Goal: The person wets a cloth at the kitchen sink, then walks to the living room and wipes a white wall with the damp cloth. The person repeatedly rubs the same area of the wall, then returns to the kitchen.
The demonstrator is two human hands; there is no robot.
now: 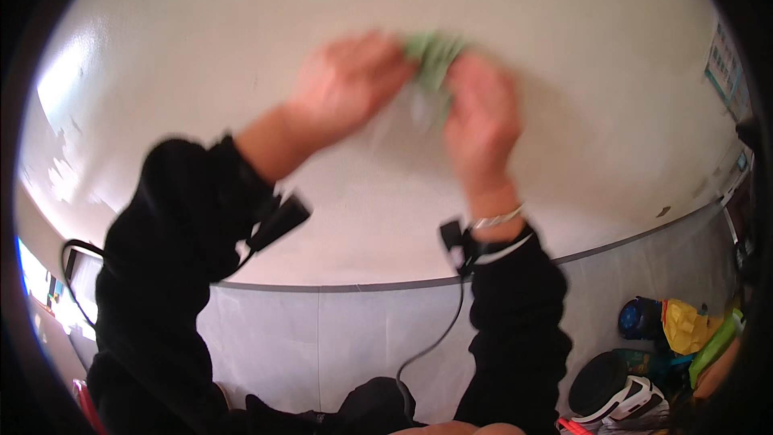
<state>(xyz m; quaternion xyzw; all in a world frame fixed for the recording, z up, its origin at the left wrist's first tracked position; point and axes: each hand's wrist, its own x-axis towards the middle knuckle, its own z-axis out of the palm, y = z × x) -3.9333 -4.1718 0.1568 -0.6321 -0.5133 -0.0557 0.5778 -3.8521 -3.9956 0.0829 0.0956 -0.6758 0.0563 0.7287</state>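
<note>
A small green patterned piece (433, 60), perhaps cloth or paper, is stretched between my two hands in front of a pale wall (580, 24). My left hand (356, 75) pinches its left side. On its right side, the fingers of my right hand (486, 109) close around the edge. Just below the green piece is a small whitish patch (420, 107), too blurred to name. Both hands are smeared by motion, so single fingers are hard to make out. Whether the green piece touches the wall, I cannot tell.
Black cabled devices (281, 222) are at both wrists, and a dark cable (432, 338) hangs from the right one. Grey panelling (362, 326) covers the lower wall. At lower right are a yellow bag (685, 326), a blue round object (639, 318) and a white-and-black item (640, 399).
</note>
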